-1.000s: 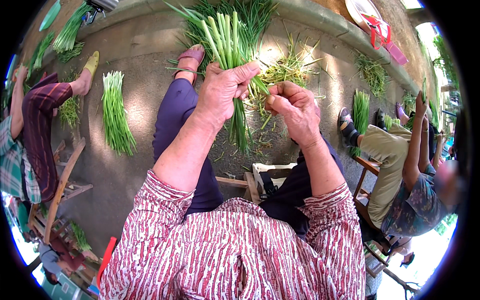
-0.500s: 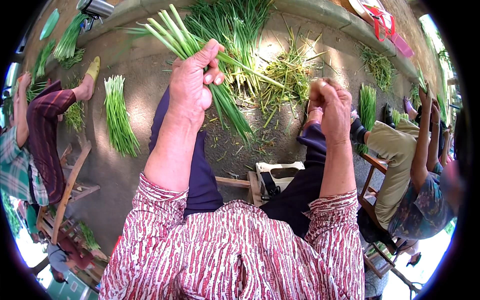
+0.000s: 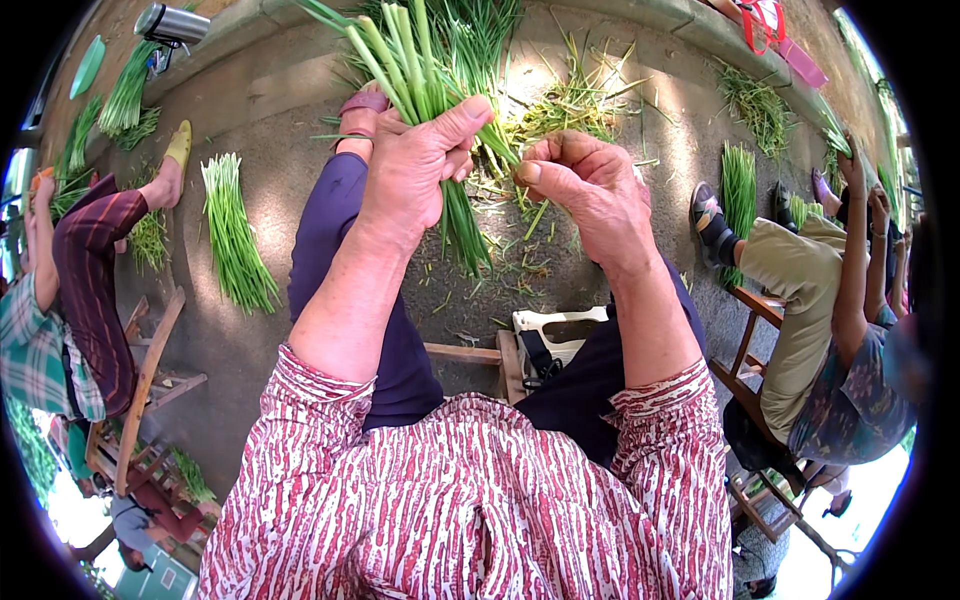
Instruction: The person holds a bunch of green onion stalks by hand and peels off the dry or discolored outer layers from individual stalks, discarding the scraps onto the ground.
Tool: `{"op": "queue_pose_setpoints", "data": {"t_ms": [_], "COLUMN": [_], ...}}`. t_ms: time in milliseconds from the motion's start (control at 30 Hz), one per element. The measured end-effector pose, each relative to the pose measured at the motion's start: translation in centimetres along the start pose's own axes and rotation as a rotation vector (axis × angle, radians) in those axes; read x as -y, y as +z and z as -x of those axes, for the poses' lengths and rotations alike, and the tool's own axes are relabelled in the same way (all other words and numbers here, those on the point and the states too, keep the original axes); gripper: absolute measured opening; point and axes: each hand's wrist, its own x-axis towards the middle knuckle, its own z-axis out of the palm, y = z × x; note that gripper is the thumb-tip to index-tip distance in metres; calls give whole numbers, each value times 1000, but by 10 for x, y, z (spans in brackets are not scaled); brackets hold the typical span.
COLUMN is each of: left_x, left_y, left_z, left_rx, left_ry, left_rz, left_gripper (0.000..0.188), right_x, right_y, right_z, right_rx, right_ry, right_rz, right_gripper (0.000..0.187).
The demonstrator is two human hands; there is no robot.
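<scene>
My left hand (image 3: 415, 175) is wrapped round a bunch of garlic chives (image 3: 405, 60). The pale stem ends stick up above the fist and the green leaves hang below it. One stalk (image 3: 503, 148) slants out of the bunch to the right. At that stalk's lower end my right hand (image 3: 600, 195) pinches with thumb and forefinger; the fingertips partly hide what they hold. Beyond my hands a larger heap of chives (image 3: 485, 40) lies on the ground, with a pile of yellowish trimmings (image 3: 575, 110) to its right.
A bundle of chives (image 3: 235, 235) lies to the left, another bundle (image 3: 738, 195) to the right. A low kerb (image 3: 645, 15) runs along the far side. People sit close on both sides, one in tan trousers (image 3: 795, 300). Between my legs is a cream plastic object (image 3: 565, 322).
My right hand has moved left and closed in on the stalk beside my left hand. The left hand has shifted slightly right, and the bunch stands more upright.
</scene>
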Motion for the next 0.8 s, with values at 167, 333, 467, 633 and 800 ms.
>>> {"op": "queue_pose_setpoints", "data": {"t_ms": [167,333,467,633,800], "left_x": [4,-1,-4,-11,-20], "left_y": [-4,-11,-19,-29,-47], "left_z": [0,2,1,0,-6], "left_rx": [-39,-111,-148,-201,-182], "left_ry": [12,-11,13,-3,18], "left_rz": [-1,68,72,202,249], "left_gripper": [13,14,17,11,18], "right_x": [2,1,0,5,1], "right_y": [5,5,-2,-6,-46], "right_z": [0,0,1,5,3], "right_rx": [-47,-80,-95,-143,-246], "right_ry": [30,7,-5,-29,-93], "right_rz": [18,-30,-58,-63,11], "right_gripper": [6,5,6,6,8]}}
